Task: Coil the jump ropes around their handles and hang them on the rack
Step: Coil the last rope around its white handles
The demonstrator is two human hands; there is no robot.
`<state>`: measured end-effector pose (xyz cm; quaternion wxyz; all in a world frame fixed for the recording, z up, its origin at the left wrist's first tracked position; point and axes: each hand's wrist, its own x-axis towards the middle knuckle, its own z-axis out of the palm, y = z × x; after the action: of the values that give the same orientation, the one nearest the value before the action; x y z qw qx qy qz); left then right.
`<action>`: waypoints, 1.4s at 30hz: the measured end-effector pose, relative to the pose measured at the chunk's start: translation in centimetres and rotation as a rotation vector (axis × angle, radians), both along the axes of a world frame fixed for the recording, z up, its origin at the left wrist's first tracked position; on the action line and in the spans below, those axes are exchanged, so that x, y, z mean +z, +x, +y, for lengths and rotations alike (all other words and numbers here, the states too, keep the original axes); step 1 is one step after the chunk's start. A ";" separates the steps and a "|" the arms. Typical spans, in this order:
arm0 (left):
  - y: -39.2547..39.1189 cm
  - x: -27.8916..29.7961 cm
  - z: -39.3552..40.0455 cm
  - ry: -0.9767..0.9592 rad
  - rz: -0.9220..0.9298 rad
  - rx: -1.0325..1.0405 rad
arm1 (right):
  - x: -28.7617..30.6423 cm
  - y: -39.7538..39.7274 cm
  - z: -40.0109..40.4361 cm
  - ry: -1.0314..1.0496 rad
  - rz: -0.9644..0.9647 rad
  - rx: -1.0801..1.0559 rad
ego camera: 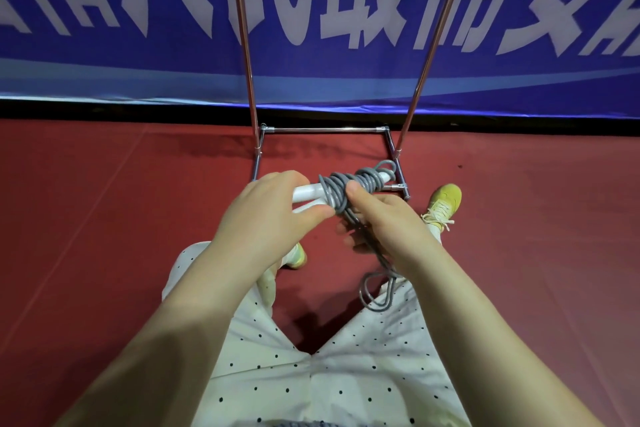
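Observation:
A grey jump rope [349,184] is wound in several turns round its two white handles [306,191], which lie side by side and point left to right. My left hand [273,215] grips the bare left end of the handles. My right hand [388,222] holds the rope just below the coil, thumb pressed against the turns. The loose end of the rope [377,291] hangs down from my right hand in a loop over my right leg. The metal rack [325,130] stands straight ahead on the floor, its two poles rising out of view.
The rack's chrome base frame [398,170] lies on the red floor [104,218] just beyond my hands. A blue banner [138,45] with white lettering covers the wall behind. My yellow shoes [445,201] stand beside the base.

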<state>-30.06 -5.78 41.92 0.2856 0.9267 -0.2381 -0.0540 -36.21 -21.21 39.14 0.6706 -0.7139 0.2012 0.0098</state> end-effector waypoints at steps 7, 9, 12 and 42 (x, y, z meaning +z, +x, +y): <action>0.2 0.0 0.3 -0.089 0.143 -0.017 | -0.5 -0.1 0.0 0.052 -0.179 -0.060; 0.2 0.3 0.3 -0.229 0.353 -0.054 | -0.6 0.0 -0.1 0.082 -0.205 -0.099; -0.4 0.8 0.3 -0.462 0.736 -0.066 | -0.7 0.2 -0.1 0.170 -0.231 -0.135; -0.5 -0.9 -0.3 -0.191 0.615 0.019 | -0.5 -1.1 -1.8 -0.271 -0.009 -0.031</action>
<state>-30.55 -6.08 40.98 0.4302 0.8383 -0.1360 -0.3061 -37.26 -23.02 38.61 0.5691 -0.7947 0.2088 -0.0308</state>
